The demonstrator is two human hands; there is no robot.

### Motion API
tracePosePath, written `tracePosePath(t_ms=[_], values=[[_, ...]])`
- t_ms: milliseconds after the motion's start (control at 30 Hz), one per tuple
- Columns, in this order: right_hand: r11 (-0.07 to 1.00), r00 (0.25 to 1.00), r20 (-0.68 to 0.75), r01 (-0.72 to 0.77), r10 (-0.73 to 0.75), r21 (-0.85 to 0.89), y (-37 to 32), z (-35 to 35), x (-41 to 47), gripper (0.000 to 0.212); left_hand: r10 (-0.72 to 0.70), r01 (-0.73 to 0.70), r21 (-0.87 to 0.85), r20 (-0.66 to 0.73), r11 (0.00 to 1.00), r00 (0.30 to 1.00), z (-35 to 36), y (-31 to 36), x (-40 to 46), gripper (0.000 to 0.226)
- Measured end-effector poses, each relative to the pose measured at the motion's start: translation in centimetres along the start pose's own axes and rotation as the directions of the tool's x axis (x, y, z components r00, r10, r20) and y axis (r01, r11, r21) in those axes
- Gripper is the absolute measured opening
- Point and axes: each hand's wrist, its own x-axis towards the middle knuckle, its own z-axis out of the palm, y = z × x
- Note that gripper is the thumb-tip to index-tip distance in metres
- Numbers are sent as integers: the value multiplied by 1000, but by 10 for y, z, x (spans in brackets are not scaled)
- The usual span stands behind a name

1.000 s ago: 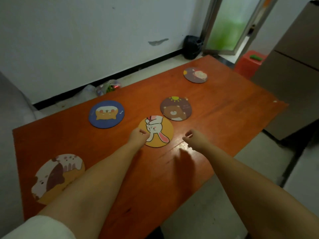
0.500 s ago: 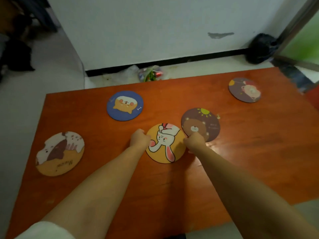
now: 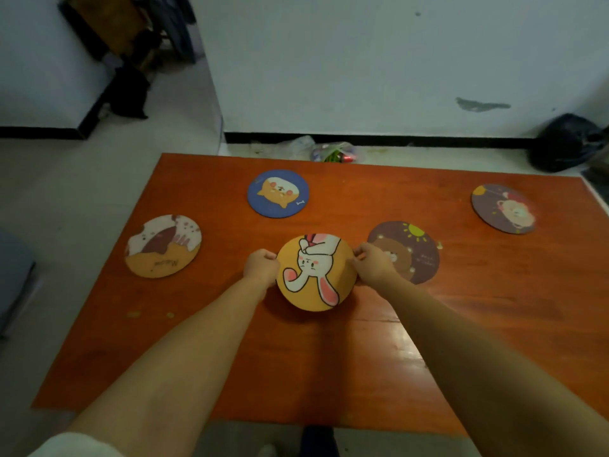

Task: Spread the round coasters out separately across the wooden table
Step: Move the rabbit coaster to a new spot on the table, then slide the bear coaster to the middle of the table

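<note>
While left hand [image 3: 262, 268] and right hand [image 3: 371, 265] pinch the round orange rabbit-print coaster [image 3: 316, 272] at centre frame, placement is in hand; next, set it on bare bench [image 3: 494, 308].

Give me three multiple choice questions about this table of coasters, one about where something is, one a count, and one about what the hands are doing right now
1. Where does the blue coaster lie relative to the rabbit coaster?
A. Farther from the person, slightly left
B. Nearer the person
C. Stacked under it

2. How many round coasters show on the wooden table?
A. Three
B. Five
C. Seven

3. What is the state of the rabbit coaster?
A. Lying untouched
B. Gripped at its edges by both hands
C. Held by one hand only

Answers:
1. A, it sits toward the table's far edge.
2. B, counting blue, rabbit, the bear coaster, the far right purple coaster and the left cake coaster.
3. B, the left hand and right hand pinch opposite edges.
</note>
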Motion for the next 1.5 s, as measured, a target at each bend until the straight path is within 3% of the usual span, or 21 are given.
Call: tracePosePath(t_ms=[167,233,367,633,933,1067,1233,1500], values=[[999,995,97,12,-8,-41,-14,40,-39,18,-44,44,-13,7,999,999,-52,-36,-17,13],[997,996,91,17,-10,-81,-15,60,-55,25,-60,60,4,10,998,998,-66,-53,-24,8],[991,996,89,-4,16,-133,-8,94,-78,14,-68,66,43,35,997,997,-84,-83,-36,5],[999,999,31,-20,21,-45,10,134,-97,19,8,-7,161,-4,987,1000,-94,-116,-30,11],[926,997,-17,66,-78,-371,15,147,-97,27,194,-149,577,-17,803,981,-86,-126,-27,9],[937,997,-32,52,-67,-346,15,136,-93,31,195,-149,576,-17,803,981,-89,-114,-27,26],[960,994,-109,-8,-23,-281,22,92,-87,42,245,-230,527,41,818,969,-84,-82,-26,18],[973,974,-227,-74,23,-219,53,-15,-63,39,360,-414,387,208,824,909,-13,5,-43,15]])
